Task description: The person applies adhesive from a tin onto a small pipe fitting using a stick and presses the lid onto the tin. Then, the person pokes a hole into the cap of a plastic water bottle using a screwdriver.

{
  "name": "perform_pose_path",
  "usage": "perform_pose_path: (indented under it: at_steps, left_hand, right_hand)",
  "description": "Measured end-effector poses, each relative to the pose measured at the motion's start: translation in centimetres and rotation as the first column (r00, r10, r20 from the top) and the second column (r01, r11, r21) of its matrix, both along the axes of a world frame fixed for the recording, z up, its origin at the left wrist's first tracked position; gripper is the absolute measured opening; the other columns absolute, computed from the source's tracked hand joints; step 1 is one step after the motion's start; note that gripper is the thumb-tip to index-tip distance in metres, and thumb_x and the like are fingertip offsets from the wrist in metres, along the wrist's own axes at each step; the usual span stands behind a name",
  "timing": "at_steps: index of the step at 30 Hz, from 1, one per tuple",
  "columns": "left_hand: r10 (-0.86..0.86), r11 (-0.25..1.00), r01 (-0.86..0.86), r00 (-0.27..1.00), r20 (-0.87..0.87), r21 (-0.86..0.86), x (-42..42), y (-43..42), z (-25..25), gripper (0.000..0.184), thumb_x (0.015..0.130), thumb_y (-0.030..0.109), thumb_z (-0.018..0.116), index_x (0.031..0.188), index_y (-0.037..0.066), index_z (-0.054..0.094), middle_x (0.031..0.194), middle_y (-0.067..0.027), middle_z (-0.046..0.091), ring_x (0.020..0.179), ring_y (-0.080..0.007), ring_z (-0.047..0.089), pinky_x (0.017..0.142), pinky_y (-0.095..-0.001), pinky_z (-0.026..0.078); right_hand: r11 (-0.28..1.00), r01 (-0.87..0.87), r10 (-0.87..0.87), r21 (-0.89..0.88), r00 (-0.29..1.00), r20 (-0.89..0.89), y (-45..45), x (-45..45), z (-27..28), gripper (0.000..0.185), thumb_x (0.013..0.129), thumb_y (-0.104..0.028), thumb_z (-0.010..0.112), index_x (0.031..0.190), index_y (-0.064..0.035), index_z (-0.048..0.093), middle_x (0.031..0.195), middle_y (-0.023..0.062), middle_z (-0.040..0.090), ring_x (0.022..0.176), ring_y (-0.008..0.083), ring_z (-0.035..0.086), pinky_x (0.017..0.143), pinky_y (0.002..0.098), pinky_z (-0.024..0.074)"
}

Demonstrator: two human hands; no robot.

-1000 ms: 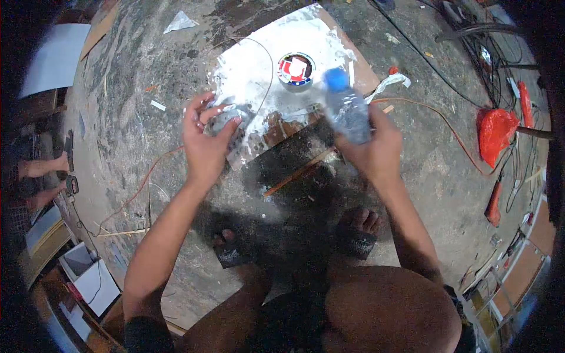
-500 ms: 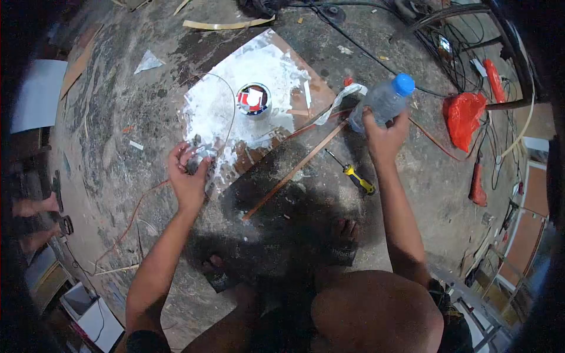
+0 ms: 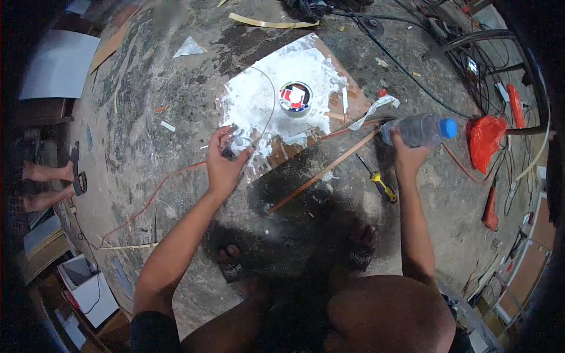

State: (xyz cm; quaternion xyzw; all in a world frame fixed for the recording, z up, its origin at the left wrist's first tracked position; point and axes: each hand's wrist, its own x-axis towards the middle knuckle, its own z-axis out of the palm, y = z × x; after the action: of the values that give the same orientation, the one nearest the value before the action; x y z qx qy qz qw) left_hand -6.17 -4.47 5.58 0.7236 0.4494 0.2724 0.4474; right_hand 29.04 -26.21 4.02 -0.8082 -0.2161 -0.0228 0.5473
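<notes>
My right hand (image 3: 410,157) is wrapped round a clear plastic bottle (image 3: 415,130), tipped nearly level with its blue cap (image 3: 448,128) pointing right. At the near left edge of a white-smeared board (image 3: 247,100), my left hand (image 3: 226,162) curls its fingers round a small clear, cup-like thing (image 3: 240,142); its exact kind is hard to make out. An open can (image 3: 295,99) with red and white bits showing stands on the board. A yellow and black screwdriver (image 3: 384,187) lies below the bottle, beside a thin wooden strip (image 3: 323,172).
Black cables (image 3: 471,88) and a red plastic bag (image 3: 487,141) are at the right. A crumpled white strip (image 3: 376,109) lies by the board's right corner. Another person's feet (image 3: 73,176) show at the far left. A curved pale strip (image 3: 273,22) is at the back.
My right hand has tipped the bottle from a steep slant to nearly level. The whole view has shifted, so the board and both hands appear farther right. My left hand keeps its grip.
</notes>
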Motion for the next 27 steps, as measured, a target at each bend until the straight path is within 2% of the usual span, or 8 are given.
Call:
perform_pose_path:
  at_steps: [4, 15, 18, 19, 20, 22, 25, 27]
  left_hand:
    - [-0.046, 0.993, 0.043, 0.998, -0.032, -0.111, -0.6, 0.3, 1.2, 0.075, 0.077, 0.004, 0.083, 0.139, 0.004, 0.041, 0.133, -0.0129, 0.057, 0.124, -0.0227, 0.054, 0.109, -0.0361, 0.039]
    - [-0.180, 0.976, 0.146, 0.958, -0.222, -0.160, -9.0, 3.1, 10.9, 0.084, 0.076, 0.011, 0.086, 0.146, 0.006, 0.040, 0.143, -0.0137, 0.051, 0.137, -0.0256, 0.045, 0.115, -0.0417, 0.036]
    - [-0.226, 0.798, 0.123, 0.969, -0.104, -0.590, -14.2, 0.8, 19.4, 0.089, 0.077, 0.026, 0.086, 0.150, 0.008, 0.037, 0.148, -0.0140, 0.047, 0.140, -0.0277, 0.042, 0.116, -0.0452, 0.034]
    - [-0.029, 0.763, 0.018, 1.000, -0.007, -0.646, -17.2, -1.4, 22.1, 0.093, 0.078, 0.035, 0.084, 0.152, 0.009, 0.034, 0.151, -0.0147, 0.044, 0.141, -0.0296, 0.041, 0.117, -0.0471, 0.032]
    - [0.169, 0.717, -0.059, 0.981, 0.091, -0.695, -20.2, -4.7, 24.7, 0.097, 0.078, 0.044, 0.082, 0.154, 0.010, 0.032, 0.153, -0.0153, 0.042, 0.142, -0.0315, 0.040, 0.118, -0.0490, 0.031]
    - [0.389, 0.804, -0.057, 0.803, 0.451, -0.592, -22.0, -11.9, 30.1, 0.101, 0.079, 0.059, 0.074, 0.155, 0.008, 0.030, 0.155, -0.0169, 0.038, 0.143, -0.0350, 0.039, 0.119, -0.0546, 0.025]
    - [0.827, 0.500, -0.752, 0.562, -0.022, -0.429, -21.6, -21.5, 31.5, 0.080, 0.095, 0.056, 0.056, 0.154, 0.007, 0.034, 0.158, -0.0147, 0.036, 0.144, -0.0296, 0.037, 0.121, -0.0466, 0.024]
    - [0.908, 0.274, -0.898, 0.360, -0.216, -0.345, -24.4, -25.4, 25.1, 0.069, 0.100, 0.050, 0.048, 0.152, 0.006, 0.037, 0.157, -0.0135, 0.037, 0.144, -0.0271, 0.036, 0.121, -0.0425, 0.026]
  right_hand:
    - [0.986, 0.013, -0.055, -0.164, 0.967, -0.250, -0.4, -0.7, 0.9, 0.077, 0.072, -0.027, 0.091, 0.130, 0.0030, 0.049, 0.124, 0.0165, 0.061, 0.114, 0.0287, 0.060, 0.103, 0.0405, 0.0442]
    - [0.987, -0.088, 0.056, -0.135, 0.973, -0.225, -2.3, 0.6, -1.1, 0.089, 0.066, -0.034, 0.095, 0.131, 0.0075, 0.050, 0.128, 0.0196, 0.058, 0.117, 0.0299, 0.058, 0.104, 0.0422, 0.0435]
    - [0.836, 0.016, -0.072, -0.549, 0.994, -0.080, -6.4, 1.9, -4.0, 0.114, 0.066, -0.036, 0.093, 0.151, 0.0036, 0.028, 0.151, 0.0244, 0.037, 0.140, 0.0356, 0.037, 0.117, 0.0449, 0.0309]
    - [0.833, 0.028, -0.071, -0.553, 0.996, -0.057, -7.3, 1.1, -3.5, 0.122, 0.065, -0.034, 0.094, 0.156, 0.0022, 0.020, 0.154, 0.0233, 0.035, 0.142, 0.0357, 0.035, 0.119, 0.0454, 0.0297]
    - [0.952, -0.127, 0.097, -0.277, 0.988, -0.122, -8.2, 0.0, -1.4, 0.119, 0.066, -0.030, 0.094, 0.156, 0.0007, 0.021, 0.155, 0.0209, 0.033, 0.142, 0.0347, 0.035, 0.119, 0.0453, 0.0293]
    - [0.853, 0.004, 0.049, -0.522, 0.995, 0.088, -12.3, 1.0, -4.3, 0.117, 0.067, -0.031, 0.093, 0.156, -0.0019, 0.022, 0.158, 0.0211, 0.030, 0.142, 0.0365, 0.036, 0.118, 0.0474, 0.0316]
    - [0.668, 0.453, -0.038, -0.591, 0.813, 0.581, -20.4, 6.9, -15.5, 0.121, 0.067, -0.057, 0.088, 0.152, 0.0047, 0.027, 0.151, 0.0283, 0.034, 0.139, 0.0433, 0.037, 0.114, 0.0549, 0.0337]
    - [0.732, 0.413, -0.063, -0.542, 0.833, 0.550, -19.9, 6.6, -13.5, 0.121, 0.067, -0.058, 0.088, 0.151, 0.0047, 0.027, 0.150, 0.0283, 0.035, 0.138, 0.0435, 0.037, 0.113, 0.0551, 0.0342]
